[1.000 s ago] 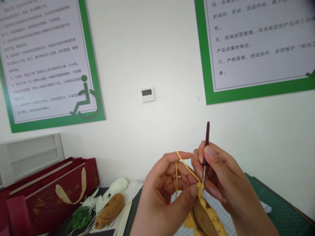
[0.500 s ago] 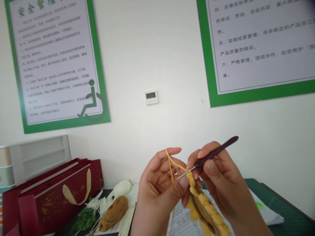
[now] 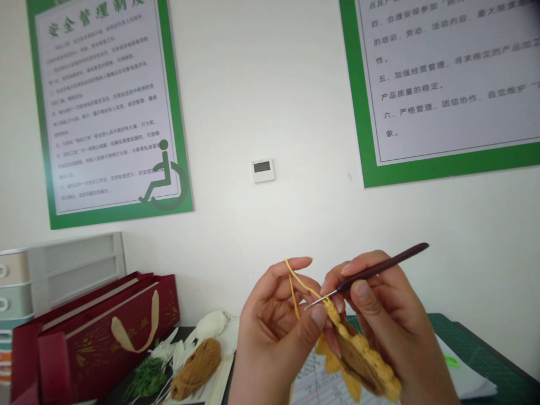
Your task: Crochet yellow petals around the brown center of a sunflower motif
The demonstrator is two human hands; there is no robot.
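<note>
My right hand (image 3: 383,304) is closed round a crochet hook (image 3: 383,266) with a dark purple handle. The hook's metal tip sits at the edge of a yellow and brown crochet piece (image 3: 365,360). Thumb and fingers of my left hand (image 3: 274,320) pinch that piece near the hook. Yellow yarn (image 3: 301,280) loops over my raised left index finger and runs to the stitches. Petal-like yellow points hang below the piece, and part of it is hidden behind my right hand.
Dark red gift bags (image 3: 105,332) stand at the left beside a drawer unit (image 3: 80,261). Brown yarn (image 3: 196,368), green yarn (image 3: 147,378) and white yarn (image 3: 211,325) lie near them. Papers (image 3: 468,368) rest on a green cutting mat (image 3: 485,360). A wall with posters rises behind.
The hook's handle has swung lower and farther right, lying flatter. The crochet piece has tilted, showing more of its yellow points. The whole view has shifted slightly.
</note>
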